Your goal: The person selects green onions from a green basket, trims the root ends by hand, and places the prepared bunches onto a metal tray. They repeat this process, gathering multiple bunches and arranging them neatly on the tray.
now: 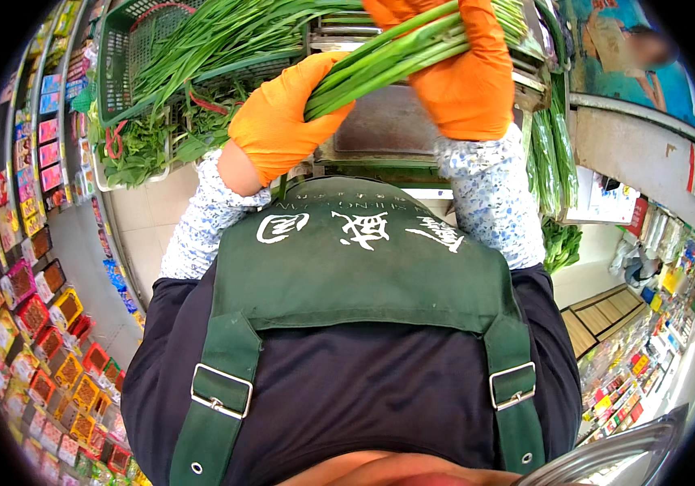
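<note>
My left hand, in an orange glove, grips the lower end of a bundle of long green stalks that look like garlic chives. The same bundle slants up to the right into my right hand, also gloved in orange. That hand's thumb lies in front of the stalks and its fingers behind; its edge is slightly blurred. A dark flat board or tray lies under the bundle. Beside my left hand, a green plastic basket holds a heap of loose long leaves.
Leafy greens with red ties sit in a white tray below the basket. Plastic-wrapped long greens hang at the right edge of the stand, above more leafy greens. Shelves of packaged goods line the left.
</note>
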Tool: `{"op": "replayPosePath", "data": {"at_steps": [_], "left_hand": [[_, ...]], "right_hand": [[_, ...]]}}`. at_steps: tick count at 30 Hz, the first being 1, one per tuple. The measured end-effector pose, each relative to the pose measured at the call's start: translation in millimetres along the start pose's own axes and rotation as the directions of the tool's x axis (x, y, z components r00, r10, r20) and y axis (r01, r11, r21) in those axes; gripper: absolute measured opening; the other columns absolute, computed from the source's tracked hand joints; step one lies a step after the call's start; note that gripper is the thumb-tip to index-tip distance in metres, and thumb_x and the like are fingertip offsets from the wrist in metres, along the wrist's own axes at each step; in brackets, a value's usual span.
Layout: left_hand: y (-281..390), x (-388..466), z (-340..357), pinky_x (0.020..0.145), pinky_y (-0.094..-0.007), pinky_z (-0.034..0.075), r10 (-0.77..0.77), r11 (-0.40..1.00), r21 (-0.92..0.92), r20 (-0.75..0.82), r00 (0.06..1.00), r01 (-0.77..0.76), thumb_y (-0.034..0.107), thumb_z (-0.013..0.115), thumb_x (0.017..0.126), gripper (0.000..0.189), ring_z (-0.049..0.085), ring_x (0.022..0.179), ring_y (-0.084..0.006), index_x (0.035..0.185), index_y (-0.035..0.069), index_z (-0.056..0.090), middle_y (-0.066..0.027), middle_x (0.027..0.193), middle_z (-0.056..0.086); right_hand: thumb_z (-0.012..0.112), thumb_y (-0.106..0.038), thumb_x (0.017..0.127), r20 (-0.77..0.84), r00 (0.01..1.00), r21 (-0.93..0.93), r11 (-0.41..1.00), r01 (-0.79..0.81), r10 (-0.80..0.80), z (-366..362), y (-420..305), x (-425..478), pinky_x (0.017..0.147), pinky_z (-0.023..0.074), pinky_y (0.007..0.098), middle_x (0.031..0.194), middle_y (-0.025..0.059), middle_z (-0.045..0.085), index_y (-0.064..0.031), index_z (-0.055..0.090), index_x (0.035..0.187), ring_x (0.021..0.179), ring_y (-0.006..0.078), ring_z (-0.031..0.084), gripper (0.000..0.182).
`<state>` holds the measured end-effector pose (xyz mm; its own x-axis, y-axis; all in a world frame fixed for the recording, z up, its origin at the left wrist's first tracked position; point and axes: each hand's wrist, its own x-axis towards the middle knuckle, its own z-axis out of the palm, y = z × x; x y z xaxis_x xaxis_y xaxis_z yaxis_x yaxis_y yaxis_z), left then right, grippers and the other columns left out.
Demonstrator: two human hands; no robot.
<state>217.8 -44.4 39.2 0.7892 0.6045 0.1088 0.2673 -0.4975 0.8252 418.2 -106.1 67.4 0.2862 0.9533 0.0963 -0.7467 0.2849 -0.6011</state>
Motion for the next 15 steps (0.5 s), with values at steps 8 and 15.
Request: {"op": "replayPosePath", "data": {"at_steps": [8,15], "left_hand": [[28,32,24,0.088,-0.0323,0.053,-0.005,0.983,0.181,0.117,0.993,-0.016,0.012,0.074,0.09,0.04,0.07,0.096,-0.0254,0.129,0.006,0.065,-0.0126,0.115,0.072],[54,53,37,0.085,-0.0329,0.053,-0.014,0.985,0.171,0.206,0.978,-0.022,0.013,0.077,0.089,0.041,0.069,0.093,-0.0248,0.128,0.005,0.065,-0.0115,0.112,0.072]], "right_hand": [[0.081,-0.014,0.08,0.678,0.734,-0.647,-0.44,0.623,0.043,-23,-118,-32,0.081,0.05,0.0348,0.093,-0.0016,0.073,-0.0187,0.074,0.125,0.083,0.0208,0.065,0.046],[0.077,-0.014,0.082,0.64,0.767,-0.764,-0.077,0.641,0.03,-52,-128,-31,0.082,0.0503,0.0346,0.092,0.0021,0.073,-0.0116,0.077,0.114,0.091,0.0215,0.064,0.032]]}}
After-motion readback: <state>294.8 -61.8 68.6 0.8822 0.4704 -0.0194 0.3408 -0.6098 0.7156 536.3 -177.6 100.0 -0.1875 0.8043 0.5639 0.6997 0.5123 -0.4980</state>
